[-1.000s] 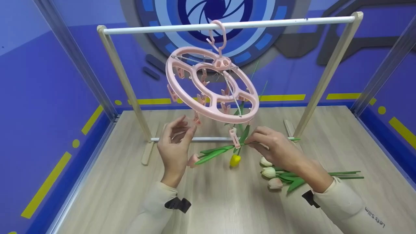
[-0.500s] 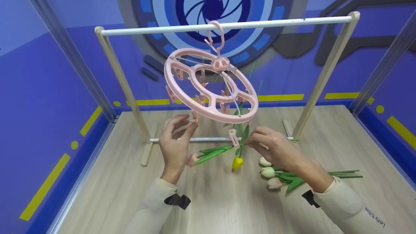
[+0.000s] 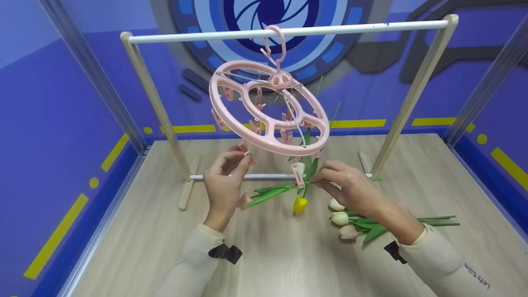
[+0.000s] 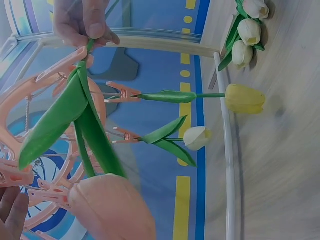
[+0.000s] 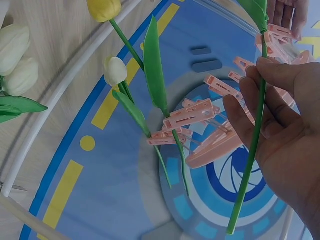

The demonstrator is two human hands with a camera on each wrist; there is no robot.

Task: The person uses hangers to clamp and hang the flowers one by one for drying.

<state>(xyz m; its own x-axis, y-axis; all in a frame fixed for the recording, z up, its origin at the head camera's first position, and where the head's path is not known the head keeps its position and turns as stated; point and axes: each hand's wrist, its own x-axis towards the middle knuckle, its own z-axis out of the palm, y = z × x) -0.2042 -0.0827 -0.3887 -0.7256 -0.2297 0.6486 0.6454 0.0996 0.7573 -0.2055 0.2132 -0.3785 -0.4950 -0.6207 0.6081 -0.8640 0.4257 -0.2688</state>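
Note:
In the head view my left hand [image 3: 222, 177] pinches a small pink clothespin [image 3: 246, 153] between thumb and fingers, under the near rim of a round pink clip hanger [image 3: 268, 136]. My right hand [image 3: 346, 181] grips the green stem [image 5: 256, 135] of a pink tulip [image 4: 112, 207], whose bloom points left toward my left wrist. Another clothespin [image 3: 298, 175] hangs over that stem close to my right fingertips. A yellow tulip [image 4: 245, 99] and a white tulip [image 4: 197, 138] hang bloom-down from clothespins on the hanger's right side.
The hanger hooks over a white rod [image 3: 350, 29] on a wooden stand [image 3: 156, 103]. Several loose tulips [image 3: 340, 218] lie on the table [image 3: 264, 255] beneath my right forearm. More clothespins [image 3: 286, 135] dangle inside the hanger. Printed walls [image 3: 82, 103] enclose the table.
My left fingers have come together on the clothespin, which now tilts in their pinch. The hanging yellow tulip sways slightly. My right hand keeps its place on the pink tulip's stem.

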